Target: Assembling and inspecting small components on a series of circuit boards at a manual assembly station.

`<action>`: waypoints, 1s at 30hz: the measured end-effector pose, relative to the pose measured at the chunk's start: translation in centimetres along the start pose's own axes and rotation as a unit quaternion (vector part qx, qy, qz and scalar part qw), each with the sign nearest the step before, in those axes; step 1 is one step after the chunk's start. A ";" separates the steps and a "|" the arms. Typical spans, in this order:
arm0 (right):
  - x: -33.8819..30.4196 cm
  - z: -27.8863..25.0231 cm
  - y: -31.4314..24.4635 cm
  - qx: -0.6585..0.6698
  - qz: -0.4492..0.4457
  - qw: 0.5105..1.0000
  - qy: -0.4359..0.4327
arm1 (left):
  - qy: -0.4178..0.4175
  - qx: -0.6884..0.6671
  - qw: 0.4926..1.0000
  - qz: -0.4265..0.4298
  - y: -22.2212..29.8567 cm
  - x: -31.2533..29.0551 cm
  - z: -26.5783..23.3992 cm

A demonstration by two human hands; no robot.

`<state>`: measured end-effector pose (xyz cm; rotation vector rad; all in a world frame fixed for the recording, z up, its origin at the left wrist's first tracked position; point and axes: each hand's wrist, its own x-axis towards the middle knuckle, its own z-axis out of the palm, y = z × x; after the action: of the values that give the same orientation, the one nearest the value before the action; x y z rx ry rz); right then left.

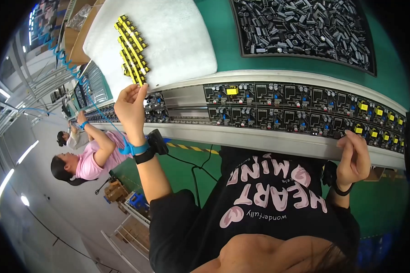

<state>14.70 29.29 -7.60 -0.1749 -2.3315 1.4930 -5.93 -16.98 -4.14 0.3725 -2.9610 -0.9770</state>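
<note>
Yellow-wrapped small transformers (133, 48) lie in slanting rows on a white foam sheet (182, 41) at the upper left. At the near end of these rows, my left hand (131, 109) is closed in a pinch on a yellow transformer, mostly covered by the fingertips. My right hand (354, 158) is at the near row of black circuit boards (278, 119) on the right, its thumb and fingers pinched together at a board's edge. What they hold, if anything, is too small and dark to make out. Several boards farther right carry yellow transformers (362, 105).
A black tray (241, 45) full of dark cylindrical parts sits at the far right on the green bench (223, 27). The pale rail (259, 137) runs along my side. A bare stretch of track (187, 98) separates board groups. Another person in pink (98, 154) works at the left.
</note>
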 end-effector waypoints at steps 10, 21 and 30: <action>0.5 0.1 0.0 0.013 -0.015 1.000 0.005 | 0.026 -0.172 0.983 -0.064 0.1 -0.9 -1.4; 0.2 0.1 0.5 0.007 -0.038 0.999 -0.006 | -0.136 0.103 0.939 0.300 8.1 -7.7 5.4; 0.4 -0.2 0.3 0.006 -0.052 0.999 -0.005 | -0.142 0.094 0.943 0.287 8.0 -7.8 6.1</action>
<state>14.42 29.68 -7.70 -0.0414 -2.3026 1.4599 -0.61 -5.46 -3.83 -0.6621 -3.1005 -0.7214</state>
